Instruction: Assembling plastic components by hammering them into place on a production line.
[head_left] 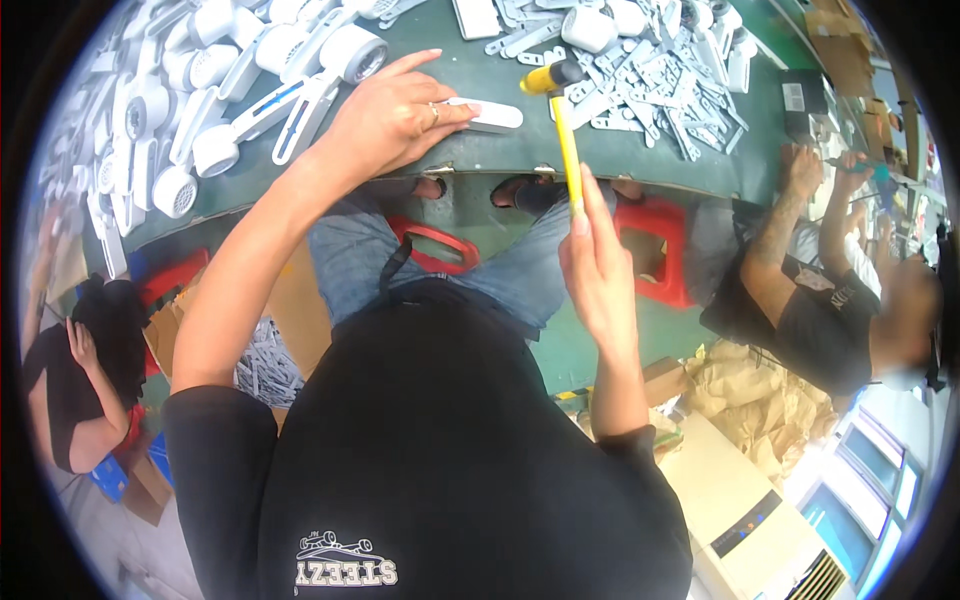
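My left hand (405, 115), with a ring on one finger, presses a long white plastic piece (497, 118) with a rounded end against the green tabletop. Its fingers cover the near end of that piece, while one finger stretches out away from it. My right hand (597, 260) is closed round the yellow handle of a small hammer (567, 140). The hammer's yellow-and-black head points up, over the table and to the right of the white piece, apart from it.
White plastic housings with round grilles (175, 190) are heaped at left. Small flat grey-white strips (665, 90) pile up at right. A red stool (655, 250) stands below the table (480, 155). A cardboard box of grey strips (268, 365) sits at left; people work on both sides.
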